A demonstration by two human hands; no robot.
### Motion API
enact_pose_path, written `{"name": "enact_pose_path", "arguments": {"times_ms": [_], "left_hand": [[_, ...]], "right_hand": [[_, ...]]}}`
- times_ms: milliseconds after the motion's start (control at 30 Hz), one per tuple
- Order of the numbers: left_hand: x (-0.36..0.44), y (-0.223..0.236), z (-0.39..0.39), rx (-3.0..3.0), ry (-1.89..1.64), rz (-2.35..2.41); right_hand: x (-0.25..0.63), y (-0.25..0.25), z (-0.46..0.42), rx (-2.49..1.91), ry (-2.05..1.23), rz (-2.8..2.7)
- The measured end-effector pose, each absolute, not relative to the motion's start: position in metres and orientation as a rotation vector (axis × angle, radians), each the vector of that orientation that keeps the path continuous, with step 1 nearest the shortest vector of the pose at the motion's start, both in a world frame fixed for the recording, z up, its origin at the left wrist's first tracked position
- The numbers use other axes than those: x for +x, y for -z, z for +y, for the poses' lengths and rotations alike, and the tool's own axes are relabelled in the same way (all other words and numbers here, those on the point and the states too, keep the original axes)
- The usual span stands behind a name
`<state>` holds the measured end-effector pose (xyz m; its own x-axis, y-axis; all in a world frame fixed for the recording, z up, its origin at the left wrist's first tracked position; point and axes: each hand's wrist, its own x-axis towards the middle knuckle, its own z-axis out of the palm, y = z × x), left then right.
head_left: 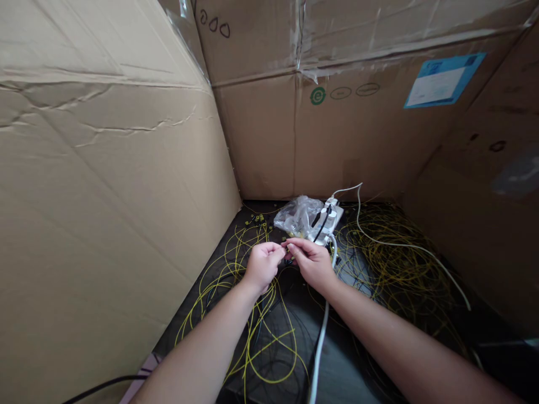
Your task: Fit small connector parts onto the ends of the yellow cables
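Note:
My left hand (265,265) is closed in a pinch, its thumb and index fingertips almost touching those of my right hand (310,261). The right fingers are pinched too. Something small with a yellow-green tint shows between the fingertips, but it is too small to name. Thin yellow wires (252,336) loop over the dark tabletop (290,314) under and around my left hand. Small yellow and black pieces (260,219) are scattered beyond it. Just past my right hand sit a crumpled clear plastic bag (298,215) and a white power strip (327,224) with plugs in it.
A big tangle of yellow wire (396,252) covers the right side. A white cable (322,342) runs from the power strip toward me, beneath my right forearm. Tall cardboard walls (261,140) enclose the left, back and right. A black cable (105,384) lies at lower left.

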<state>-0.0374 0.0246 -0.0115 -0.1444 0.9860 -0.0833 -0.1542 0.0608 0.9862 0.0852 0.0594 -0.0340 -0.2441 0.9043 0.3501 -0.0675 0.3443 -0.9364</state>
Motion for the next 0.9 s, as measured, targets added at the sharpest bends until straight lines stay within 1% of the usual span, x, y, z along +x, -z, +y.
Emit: {"name": "enact_pose_path", "arguments": {"times_ms": [467,900], "left_hand": [[-0.0373,0.0089,0.0240,0.912,-1.268,1.139],[-0.0368,0.0078,0.0231,0.920,-1.269,1.173]], "right_hand": [[0.0845,0.0299,0.0579,-0.787,-1.128,-1.498],[0.0847,0.0294,0.0583,-0.766,-1.180,-1.458]]}}
